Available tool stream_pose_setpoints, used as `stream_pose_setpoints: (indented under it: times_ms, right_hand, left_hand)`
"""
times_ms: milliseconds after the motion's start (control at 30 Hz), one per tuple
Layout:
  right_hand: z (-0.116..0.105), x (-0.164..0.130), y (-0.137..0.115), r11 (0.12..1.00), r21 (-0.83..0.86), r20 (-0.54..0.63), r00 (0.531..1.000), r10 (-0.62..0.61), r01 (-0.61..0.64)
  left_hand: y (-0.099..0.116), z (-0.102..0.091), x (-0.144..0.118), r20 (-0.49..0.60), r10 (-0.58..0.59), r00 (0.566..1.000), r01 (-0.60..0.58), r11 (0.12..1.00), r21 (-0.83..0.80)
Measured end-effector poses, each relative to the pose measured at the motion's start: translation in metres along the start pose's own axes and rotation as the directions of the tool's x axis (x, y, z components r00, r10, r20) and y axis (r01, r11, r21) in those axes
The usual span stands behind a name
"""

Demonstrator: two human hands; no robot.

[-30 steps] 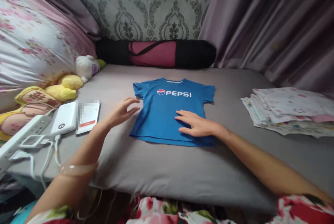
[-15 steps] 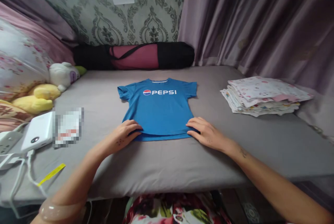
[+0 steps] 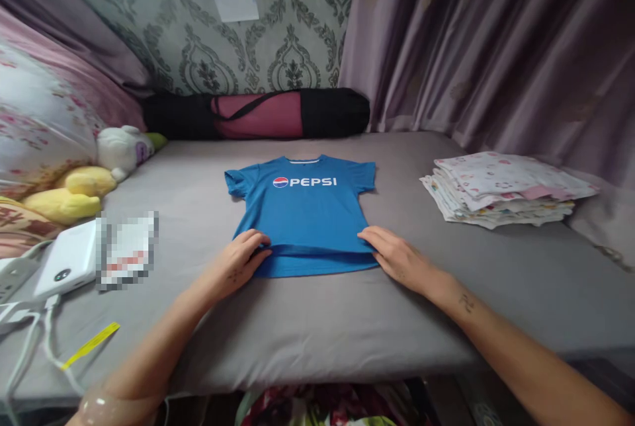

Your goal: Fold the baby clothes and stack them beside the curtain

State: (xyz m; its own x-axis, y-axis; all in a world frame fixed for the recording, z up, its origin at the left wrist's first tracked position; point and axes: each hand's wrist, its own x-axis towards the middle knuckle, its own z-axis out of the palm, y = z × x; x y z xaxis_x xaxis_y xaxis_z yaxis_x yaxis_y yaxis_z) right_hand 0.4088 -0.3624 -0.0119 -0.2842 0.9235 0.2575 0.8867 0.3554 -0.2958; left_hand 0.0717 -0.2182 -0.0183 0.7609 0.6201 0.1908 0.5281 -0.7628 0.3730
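Note:
A blue T-shirt (image 3: 302,214) with white PEPSI lettering lies face up on the grey bed sheet, its collar toward the wall. At the hem's left corner, my left hand (image 3: 244,257) pinches the front layer between thumb and fingers. My right hand (image 3: 397,255) grips the same layer at the right corner. Between the hands the front hem is raised a little, and a strip of the back layer shows below it. Its left sleeve opening stands slightly open. The fingertips under the cloth are partly hidden.
Folded printed cloths (image 3: 506,188) are stacked at the right. A black and maroon long bag (image 3: 258,113) lies along the wall. At the left are plush toys (image 3: 69,194), a white power bank (image 3: 69,259) with cables, a blurred packet (image 3: 129,251) and a yellow strip (image 3: 92,345).
The front hem has been lifted off the back layer, so a wider strip of the back shows. My right hand has shifted slightly right. The camera view has tilted up slightly.

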Motion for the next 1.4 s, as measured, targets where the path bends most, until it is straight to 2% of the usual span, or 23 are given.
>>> stream_pose_setpoints:
  times_ms: [133, 233, 533, 867, 1033, 1100, 1133, 1200, 1267, 1333, 1400]
  right_hand:
    - [-0.007, -0.002, -0.011, 0.991, -0.113, 0.004, 0.997, 0.076, -0.075]
    - [-0.009, -0.004, -0.017, 0.979, -0.175, 0.016, 0.994, 0.108, -0.103]
    - [-0.009, -0.020, -0.024, 0.940, -0.307, 0.013, 0.987, 0.159, -0.148]
    - [-0.013, -0.030, -0.029, 0.905, -0.372, 0.003, 0.975, 0.222, -0.205]
    - [-0.021, -0.034, -0.038, 0.855, -0.452, 0.048, 0.949, 0.310, -0.256]
    - [-0.029, -0.031, -0.040, 0.857, -0.451, 0.107, 0.937, 0.332, -0.251]
    - [-0.033, -0.027, -0.040, 0.865, -0.439, 0.149, 0.930, 0.335, -0.242]
    - [-0.038, -0.012, -0.039, 0.888, -0.404, 0.218, 0.920, 0.327, -0.220]
    - [-0.034, 0.013, -0.037, 0.914, -0.351, 0.219, 0.932, 0.290, -0.202]
    - [-0.019, 0.043, -0.033, 0.945, -0.275, 0.161, 0.960, 0.228, -0.178]
    - [0.004, 0.072, -0.026, 0.968, -0.203, 0.121, 0.977, 0.176, -0.149]
  left_hand:
    - [-0.006, 0.003, -0.008, 0.042, 0.151, 0.988, -0.149, 0.987, -0.053]
    - [-0.012, 0.003, -0.016, 0.122, 0.194, 0.973, -0.179, 0.976, -0.124]
    - [-0.007, -0.004, -0.033, 0.165, 0.203, 0.965, -0.171, 0.967, -0.190]
    - [-0.006, 0.005, -0.037, 0.145, 0.186, 0.972, -0.157, 0.969, -0.190]
    - [0.017, -0.004, -0.038, 0.118, 0.056, 0.991, -0.026, 0.969, -0.246]
    - [0.024, -0.013, -0.038, 0.071, -0.059, 0.996, 0.077, 0.954, -0.289]
    - [0.024, -0.018, -0.038, 0.008, -0.140, 0.990, 0.135, 0.944, -0.301]
    - [0.021, -0.025, -0.035, -0.150, -0.322, 0.935, 0.270, 0.918, -0.291]
    - [0.012, -0.028, -0.030, -0.226, -0.478, 0.849, 0.425, 0.871, -0.247]
    - [0.004, -0.026, -0.025, -0.181, -0.585, 0.791, 0.554, 0.810, -0.193]
    - [-0.001, -0.022, -0.020, -0.134, -0.624, 0.770, 0.606, 0.781, -0.154]
